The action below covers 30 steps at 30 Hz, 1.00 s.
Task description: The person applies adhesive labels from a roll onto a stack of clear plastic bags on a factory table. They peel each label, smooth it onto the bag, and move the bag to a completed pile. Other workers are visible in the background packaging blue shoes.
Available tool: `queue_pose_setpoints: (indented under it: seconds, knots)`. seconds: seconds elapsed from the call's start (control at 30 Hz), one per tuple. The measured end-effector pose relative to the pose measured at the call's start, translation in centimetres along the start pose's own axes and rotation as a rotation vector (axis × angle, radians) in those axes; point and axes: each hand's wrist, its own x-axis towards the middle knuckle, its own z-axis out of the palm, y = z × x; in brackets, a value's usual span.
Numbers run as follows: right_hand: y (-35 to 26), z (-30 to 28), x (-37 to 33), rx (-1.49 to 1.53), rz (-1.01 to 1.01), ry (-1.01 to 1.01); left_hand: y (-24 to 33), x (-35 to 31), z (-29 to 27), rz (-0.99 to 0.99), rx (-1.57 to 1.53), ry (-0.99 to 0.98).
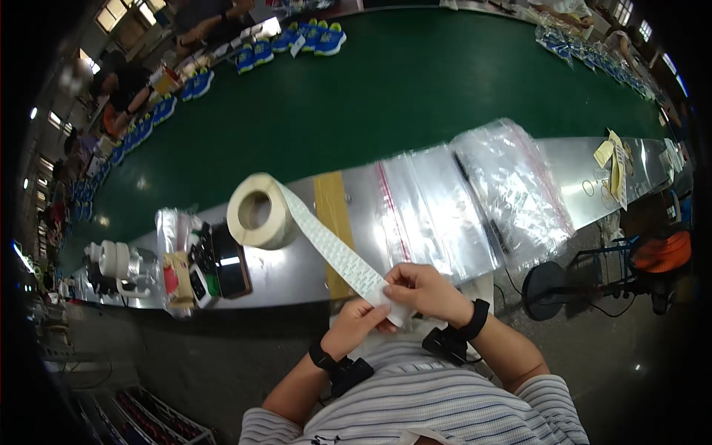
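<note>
Grips of left hand (354, 324) and right hand (424, 293) both pinching near end of label strip (334, 248); strip's long axis running diagonally forward-left to roll (279, 219) sitting on table (285, 273); left hand lying nearer roll.

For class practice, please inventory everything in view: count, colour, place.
Label roll: one, cream, on table
Label strip: one, white, roll to hands
Metal table: one, silver, centre
Tape strip: one, yellow, across table
Plastic bags: several, clear, table's right
Papers: several, yellowish, far right
Phone: one, dark, left of roll
Small items: several, mixed, left of phone
Worktop: one, green, beyond table
Shoes: many, blue, around worktop's edges
Fan: apparently one, orange, right
Workers: several, mixed clothing, beyond worktop
Wristbands: two, black, wrists
Left hand: one, bare, on strip
Right hand: one, bare, on strip
</note>
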Motion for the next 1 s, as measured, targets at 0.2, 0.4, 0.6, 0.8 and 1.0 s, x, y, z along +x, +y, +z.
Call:
queue_pose_setpoints:
  seconds: [0.2, 0.4, 0.6, 0.8, 1.0]
  knots:
    - [0.5, -2.0, -0.2, 0.09, 0.06, -0.143, 4.0, 3.8, -10.4, 0.235, -0.546, 0.396]
    - [-0.3, -4.0, -3.5, -0.025, -0.054, -0.21, 3.5, -0.5, -9.7, 0.344, -0.436, 0.677]
    - [-0.3, 0.2, -0.9, -0.683, -0.396, 0.184, 4.4, -3.1, 0.7, 0.581, 1.079, 0.399]
    - [-1.5, 2.7, 0.6, -0.644, -0.515, 0.228, 4.6, -1.3, 3.2, 0.34, 0.306, 0.567]
    - [-2.1, 2.4, -0.7, -0.722, -0.568, 0.292, 5.9, -1.8, 1.5, 0.175, 0.287, 0.533]
